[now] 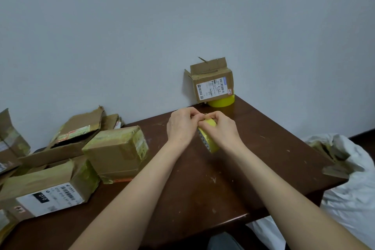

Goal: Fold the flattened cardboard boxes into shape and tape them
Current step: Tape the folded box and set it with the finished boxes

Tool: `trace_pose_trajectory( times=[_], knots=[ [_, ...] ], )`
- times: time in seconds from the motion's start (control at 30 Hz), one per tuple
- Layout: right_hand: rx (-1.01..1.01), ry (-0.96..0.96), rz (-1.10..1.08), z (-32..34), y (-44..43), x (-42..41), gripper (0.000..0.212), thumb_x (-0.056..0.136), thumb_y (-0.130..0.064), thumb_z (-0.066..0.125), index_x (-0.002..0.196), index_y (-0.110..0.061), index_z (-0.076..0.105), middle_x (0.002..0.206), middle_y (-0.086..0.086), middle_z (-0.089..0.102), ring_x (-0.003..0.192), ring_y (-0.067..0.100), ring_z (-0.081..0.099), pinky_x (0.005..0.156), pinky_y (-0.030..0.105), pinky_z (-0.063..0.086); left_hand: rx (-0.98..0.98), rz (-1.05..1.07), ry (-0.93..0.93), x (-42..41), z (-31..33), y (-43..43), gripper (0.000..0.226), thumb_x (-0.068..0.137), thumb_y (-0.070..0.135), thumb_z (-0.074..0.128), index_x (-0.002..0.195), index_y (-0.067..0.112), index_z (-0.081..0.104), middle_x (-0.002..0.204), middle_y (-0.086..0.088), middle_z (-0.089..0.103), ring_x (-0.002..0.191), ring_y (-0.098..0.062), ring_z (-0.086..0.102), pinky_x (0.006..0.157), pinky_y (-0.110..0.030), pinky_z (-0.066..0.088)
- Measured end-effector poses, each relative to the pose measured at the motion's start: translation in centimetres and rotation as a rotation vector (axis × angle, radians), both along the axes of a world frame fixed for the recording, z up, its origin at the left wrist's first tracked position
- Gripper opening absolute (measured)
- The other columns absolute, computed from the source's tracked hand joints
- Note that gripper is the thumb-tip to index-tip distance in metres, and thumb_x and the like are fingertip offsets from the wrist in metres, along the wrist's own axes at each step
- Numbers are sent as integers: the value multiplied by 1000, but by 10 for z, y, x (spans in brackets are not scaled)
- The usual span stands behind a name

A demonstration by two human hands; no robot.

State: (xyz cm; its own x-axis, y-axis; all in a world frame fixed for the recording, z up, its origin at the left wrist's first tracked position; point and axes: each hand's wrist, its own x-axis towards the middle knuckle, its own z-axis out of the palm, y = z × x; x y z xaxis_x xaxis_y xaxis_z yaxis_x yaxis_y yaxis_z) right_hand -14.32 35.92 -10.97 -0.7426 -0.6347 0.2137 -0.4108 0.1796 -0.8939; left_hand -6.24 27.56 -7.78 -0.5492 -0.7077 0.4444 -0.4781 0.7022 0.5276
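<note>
Dark brown worktop [223,178] fills the lower centre of the frame. A white bag [349,193] holding cardboard pieces [332,160] lies at its right edge. At left is a cluster of boxes: a closed box [115,150] wrapped in yellowish tape appears finished, while the labelled box [46,189] in the lower left and the torn box [77,132] behind it show gaping flaps. At the far corner, upper centre, a small box [212,83] with raised top flaps rests on a spare tape roll [222,101]. In mid-frame the left hand [181,126] and right hand [222,128] meet on a yellow tape roll [210,140], fingers curled around it and pinching at its top edge, probably seeking the tape's end. Taping seems partly done, with several boxes remaining.
</note>
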Motion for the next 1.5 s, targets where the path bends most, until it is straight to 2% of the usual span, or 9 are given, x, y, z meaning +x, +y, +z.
trace_pose_trajectory(
  times=[0.23,0.47,0.7,0.87,1.0,1.1,1.23,1.37,1.5],
  knots=[
    [29,55,-8,9,0,-7,69,78,-43,73,135,-22,41,108,-1,66,108,21,59,93,38,47,-328,35,-194,6,-1,-6,28,95,42,48,88,27,69,108,11,51,97,-13,53,63,-28,37],
    [637,519,-55,-14,13,-14,25,92,-40,59,116,-33,57,121,-1,62,110,23,55,89,34,45,-452,171,-169,91,43,-44,33,100,35,43,105,17,70,107,1,67,98,-24,61,70,-33,46],
    [119,390,261,35,-54,101,50,99,-37,46,143,-14,43,146,3,45,133,23,43,107,38,37,-47,361,-309,188,38,-117,37,101,24,39,123,1,58,126,-20,59,118,-36,52,94,-39,38],
    [238,279,413,16,-111,181,79,100,-44,40,153,-6,-4,161,9,-17,149,23,-9,121,41,12,127,374,-341,191,14,-116,49,99,39,40,123,-2,53,128,-21,56,119,-35,50,93,-37,40],
    [191,66,317,10,-121,185,80,100,-45,38,153,-10,-12,161,8,-17,149,30,6,119,43,18,233,377,-290,193,22,-121,56,93,45,50,123,-3,54,125,-16,58,116,-32,53,87,-33,41],
    [158,-125,292,13,-125,176,77,101,-45,37,154,-9,-6,162,12,6,144,34,23,113,42,26,363,341,-212,197,25,-123,44,90,45,56,109,5,56,109,-10,57,100,-26,54,83,-32,41],
    [-63,-338,197,23,-131,152,59,88,-36,65,138,-10,46,136,10,53,120,27,54,101,42,46,399,327,62,196,23,-115,54,85,39,68,126,10,49,124,-6,55,113,-23,53,95,-34,44],
    [-279,-422,144,44,-129,114,59,81,-11,74,132,-14,45,123,1,56,109,19,57,86,29,51,365,192,535,175,30,-102,51,82,17,71,127,17,46,109,8,56,102,-11,57,92,-36,51],
    [-214,-200,137,49,-129,76,70,83,2,68,140,-24,38,122,-8,48,111,13,50,79,19,46,563,96,778,136,33,-103,59,83,28,71,135,14,45,107,1,59,101,-14,60,95,-34,50]
  ],
)
